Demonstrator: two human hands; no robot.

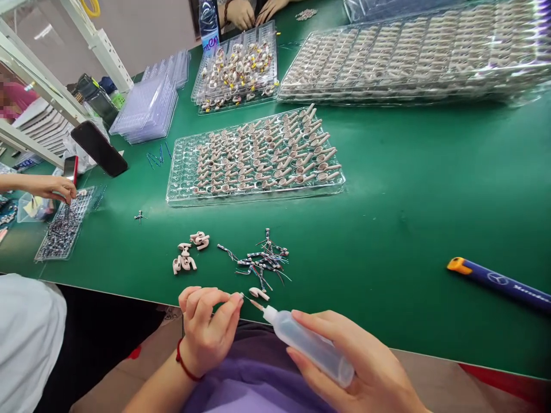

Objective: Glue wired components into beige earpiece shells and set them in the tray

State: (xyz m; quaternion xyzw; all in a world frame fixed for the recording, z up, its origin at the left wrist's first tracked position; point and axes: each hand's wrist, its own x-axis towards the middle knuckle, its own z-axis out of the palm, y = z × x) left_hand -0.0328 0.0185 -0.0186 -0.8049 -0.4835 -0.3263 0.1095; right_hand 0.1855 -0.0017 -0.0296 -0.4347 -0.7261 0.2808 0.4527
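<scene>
My left hand (210, 324) pinches a tiny part whose pale end just shows at the fingertips; its kind is hidden. In my right hand (357, 355) is a translucent squeeze bottle (310, 344), tilted so its thin needle tip points at that small part. Whether the tip touches it I cannot tell. Just beyond the needle lies a beige earbud shell (259, 293) on the green table. A loose pile of small wired circuit boards (264, 261) is spread behind it. Several more earbud shells (189, 252) are grouped to the left.
A clear tray (258, 198) of earbud shells stands mid-table. Behind are stacked filled trays (408, 63), a tray of parts with yellow bits (241, 71) and empty trays (148, 109). A blue utility knife (499, 281) lies right. A co-worker's hand (51, 186) works at the left; other hands (253, 11) show behind.
</scene>
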